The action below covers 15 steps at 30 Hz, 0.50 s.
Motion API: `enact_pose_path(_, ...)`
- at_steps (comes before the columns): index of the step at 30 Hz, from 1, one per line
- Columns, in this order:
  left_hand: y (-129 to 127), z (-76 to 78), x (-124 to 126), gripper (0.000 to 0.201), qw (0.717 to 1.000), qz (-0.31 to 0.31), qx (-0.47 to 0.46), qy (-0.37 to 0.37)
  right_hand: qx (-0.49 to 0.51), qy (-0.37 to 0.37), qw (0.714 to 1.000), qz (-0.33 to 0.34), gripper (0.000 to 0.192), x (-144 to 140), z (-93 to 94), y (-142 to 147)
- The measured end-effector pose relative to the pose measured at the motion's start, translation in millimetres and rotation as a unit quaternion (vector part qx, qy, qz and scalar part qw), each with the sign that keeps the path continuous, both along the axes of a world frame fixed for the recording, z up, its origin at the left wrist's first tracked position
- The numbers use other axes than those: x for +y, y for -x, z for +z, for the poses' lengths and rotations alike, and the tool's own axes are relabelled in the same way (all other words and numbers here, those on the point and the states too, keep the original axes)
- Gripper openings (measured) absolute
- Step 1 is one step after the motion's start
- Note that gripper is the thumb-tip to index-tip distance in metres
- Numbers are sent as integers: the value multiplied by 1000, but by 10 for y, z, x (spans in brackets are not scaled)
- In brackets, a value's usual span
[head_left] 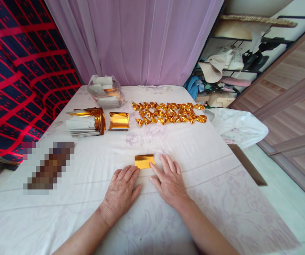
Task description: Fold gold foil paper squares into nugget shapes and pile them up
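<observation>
A small gold foil paper sheet (144,160) lies flat on the cloth-covered table in front of me. My left hand (122,185) rests palm down at its lower left corner, fingers stretched out and the fingertips at the corner. On the right, my right hand (170,177) lies with fingers spread, its index fingertip touching the sheet's lower right part. Beyond the sheet stand a short stack of gold foil paper (119,121) and a larger folded bundle of the same paper (86,122). Rows of folded gold foil pieces (168,112) are set out at the far right.
A clear plastic bag (106,90) with more paper stands at the table's back left. The table (152,219) has a pale floral cloth. A pixelated patch covers something at the left. Past the right edge are a white plastic bag (241,126) and a shelf with shoes and a hat (215,66).
</observation>
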<state>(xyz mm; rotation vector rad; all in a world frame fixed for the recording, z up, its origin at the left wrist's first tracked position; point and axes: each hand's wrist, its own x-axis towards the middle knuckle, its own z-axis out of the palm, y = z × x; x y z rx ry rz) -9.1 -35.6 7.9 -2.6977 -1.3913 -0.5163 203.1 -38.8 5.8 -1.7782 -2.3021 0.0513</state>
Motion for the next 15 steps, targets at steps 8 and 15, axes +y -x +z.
enact_pose_path(8, 44, 2, -14, 39, 1000, 10, -3, 4, 10, -10, 1000, 1, 43, 0, 6, 3)
enact_pose_path(15, 34, 8, 31, 37, 999, 0, 23, -23, 9, -20, 1000, -12, 40, 15, -31, -29)
